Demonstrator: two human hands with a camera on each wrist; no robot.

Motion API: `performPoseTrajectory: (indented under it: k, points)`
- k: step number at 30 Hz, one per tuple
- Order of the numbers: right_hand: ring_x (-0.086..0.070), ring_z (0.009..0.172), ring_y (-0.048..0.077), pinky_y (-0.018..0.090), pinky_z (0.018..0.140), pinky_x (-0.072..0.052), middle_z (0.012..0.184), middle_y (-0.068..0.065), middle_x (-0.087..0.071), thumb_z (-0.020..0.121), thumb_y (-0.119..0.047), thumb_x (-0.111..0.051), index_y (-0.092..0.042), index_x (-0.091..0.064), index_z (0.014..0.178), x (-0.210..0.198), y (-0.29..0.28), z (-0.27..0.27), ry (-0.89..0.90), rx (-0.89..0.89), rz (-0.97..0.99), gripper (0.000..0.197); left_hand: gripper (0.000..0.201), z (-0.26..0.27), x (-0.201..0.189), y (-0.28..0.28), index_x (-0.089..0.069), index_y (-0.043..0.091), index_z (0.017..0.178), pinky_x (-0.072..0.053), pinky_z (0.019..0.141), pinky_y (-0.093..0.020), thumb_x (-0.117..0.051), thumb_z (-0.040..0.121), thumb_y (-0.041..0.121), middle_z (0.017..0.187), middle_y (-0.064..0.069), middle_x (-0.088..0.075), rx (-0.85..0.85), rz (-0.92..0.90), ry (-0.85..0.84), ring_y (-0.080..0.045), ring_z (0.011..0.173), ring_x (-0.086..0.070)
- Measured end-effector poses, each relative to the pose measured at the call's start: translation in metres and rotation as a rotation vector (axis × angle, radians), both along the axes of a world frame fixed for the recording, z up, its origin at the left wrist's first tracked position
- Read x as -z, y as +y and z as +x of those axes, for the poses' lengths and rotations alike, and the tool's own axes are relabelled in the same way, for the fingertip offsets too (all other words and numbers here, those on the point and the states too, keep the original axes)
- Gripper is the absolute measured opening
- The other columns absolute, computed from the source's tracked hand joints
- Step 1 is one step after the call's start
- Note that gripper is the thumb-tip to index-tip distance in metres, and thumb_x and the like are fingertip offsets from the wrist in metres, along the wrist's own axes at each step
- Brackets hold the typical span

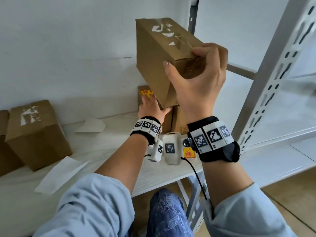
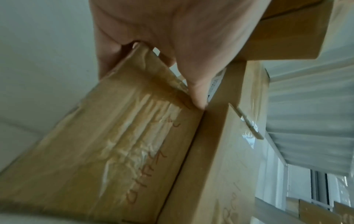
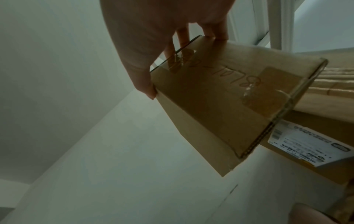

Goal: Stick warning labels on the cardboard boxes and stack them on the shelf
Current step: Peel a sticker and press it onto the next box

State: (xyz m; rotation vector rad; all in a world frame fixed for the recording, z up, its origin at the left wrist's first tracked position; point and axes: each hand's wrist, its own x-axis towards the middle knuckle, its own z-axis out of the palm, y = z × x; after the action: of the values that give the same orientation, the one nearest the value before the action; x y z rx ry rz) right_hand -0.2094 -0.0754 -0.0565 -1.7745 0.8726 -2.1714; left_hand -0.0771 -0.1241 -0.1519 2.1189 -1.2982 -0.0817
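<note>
My right hand [image 1: 184, 62] grips one end of a plain cardboard box [image 1: 153, 53] and holds it tilted in the air over the table's far right; in the right wrist view the thumb and fingers [image 3: 182, 63] clamp that box [image 3: 220, 98]. Below it a box [image 1: 141, 100] bearing a yellow-red warning label [image 1: 147, 93] stands on the table. My left hand [image 1: 150, 106] lies over its top, fingers wrapped over the edge and thumb at the seam [image 2: 153, 78] with a neighbouring box [image 2: 210, 151].
More cardboard boxes [image 1: 34, 134] stand at the table's left. White backing papers [image 1: 92, 125] [image 1: 58, 175] lie on the table. A label sheet [image 1: 189, 153] sits near the front edge. The white metal shelf upright [image 1: 273, 82] rises to the right.
</note>
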Motion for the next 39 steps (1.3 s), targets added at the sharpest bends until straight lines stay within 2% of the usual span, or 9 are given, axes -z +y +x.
performPoseTrajectory:
  k: [8,13,18,22,26,31,34,37,39]
  points:
    - [-0.057,0.098,0.018,0.03,0.084,-0.05,0.107,0.008,-0.059,0.062,-0.039,-0.088,-0.007,-0.066,0.096,0.004,0.016,0.012,0.001,-0.014,-0.013,0.052,0.099,0.025,0.008,0.041,-0.018,0.011,0.151,-0.034,0.113,-0.041,-0.075,0.078,0.046,0.154,-0.013,-0.026,-0.002,-0.11,0.178,-0.03,0.139,-0.035]
    - [-0.057,0.102,0.018,0.027,0.086,-0.049,0.108,0.01,-0.06,0.062,-0.039,-0.089,-0.006,-0.067,0.096,0.007,0.036,0.033,0.013,-0.066,-0.042,0.052,0.072,0.052,-0.012,0.098,-0.025,0.013,0.15,-0.037,0.108,-0.035,-0.061,0.087,0.016,0.148,-0.013,-0.04,-0.074,-0.243,0.34,-0.029,0.132,-0.044]
    - [-0.057,0.105,0.02,0.032,0.091,-0.049,0.111,0.009,-0.059,0.062,-0.04,-0.089,-0.007,-0.067,0.097,0.025,0.054,0.067,0.045,-0.154,0.019,0.053,0.05,0.082,-0.027,0.151,-0.045,0.018,0.14,-0.041,0.107,-0.041,-0.049,0.091,0.007,0.136,-0.007,-0.055,-0.117,-0.415,0.432,-0.023,0.124,-0.052]
    - [-0.056,0.105,0.017,0.031,0.091,-0.049,0.111,0.007,-0.057,0.062,-0.041,-0.089,-0.008,-0.066,0.096,0.049,0.059,0.09,0.083,-0.185,0.089,0.053,0.036,0.089,-0.025,0.174,-0.056,0.016,0.131,-0.044,0.101,-0.036,-0.048,0.095,0.014,0.121,-0.002,-0.063,-0.072,-0.431,0.505,-0.021,0.115,-0.059]
    - [-0.058,0.103,0.022,0.041,0.09,-0.05,0.11,0.006,-0.058,0.06,-0.042,-0.089,-0.01,-0.067,0.094,0.076,0.055,0.108,0.171,-0.159,0.165,0.052,0.028,0.084,-0.026,0.179,-0.058,0.024,0.126,-0.046,0.074,-0.02,-0.044,0.102,0.03,0.12,0.004,-0.065,0.042,-0.388,0.734,-0.015,0.107,-0.061]
    - [-0.058,0.102,0.027,0.045,0.087,-0.05,0.11,0.006,-0.058,0.061,-0.049,-0.08,-0.011,-0.067,0.094,0.108,0.043,0.115,0.264,-0.129,0.244,0.052,0.029,0.082,-0.02,0.173,-0.044,0.048,0.129,-0.045,0.084,-0.023,-0.044,0.1,0.043,0.12,0.019,-0.056,0.197,-0.162,0.781,-0.012,0.113,-0.057]
    - [-0.057,0.101,0.027,0.045,0.086,-0.049,0.109,0.006,-0.058,0.062,-0.054,-0.071,-0.013,-0.067,0.092,0.12,0.04,0.117,0.321,-0.13,0.285,0.051,0.05,0.083,-0.01,0.166,-0.031,0.037,0.147,-0.041,0.084,-0.017,-0.044,0.1,0.045,0.127,0.018,-0.049,0.22,-0.101,0.755,-0.011,0.122,-0.05]
    - [-0.055,0.104,0.027,0.041,0.089,-0.048,0.111,0.004,-0.057,0.067,-0.051,-0.07,-0.016,-0.066,0.095,0.124,0.037,0.115,0.429,-0.169,0.366,0.046,0.062,0.085,0.001,0.16,-0.024,0.038,0.151,-0.037,0.107,-0.033,-0.043,0.096,0.057,0.143,0.016,-0.044,0.215,-0.051,0.67,-0.011,0.127,-0.046]
    - [-0.054,0.108,0.026,0.032,0.086,-0.044,0.113,0.003,-0.057,0.072,-0.045,-0.074,-0.018,-0.067,0.099,0.125,0.035,0.112,0.488,-0.189,0.392,0.039,0.054,0.086,0.006,0.158,-0.03,0.042,0.146,-0.037,0.103,-0.034,-0.044,0.096,0.056,0.133,0.02,-0.048,0.187,-0.054,0.633,-0.011,0.121,-0.048]
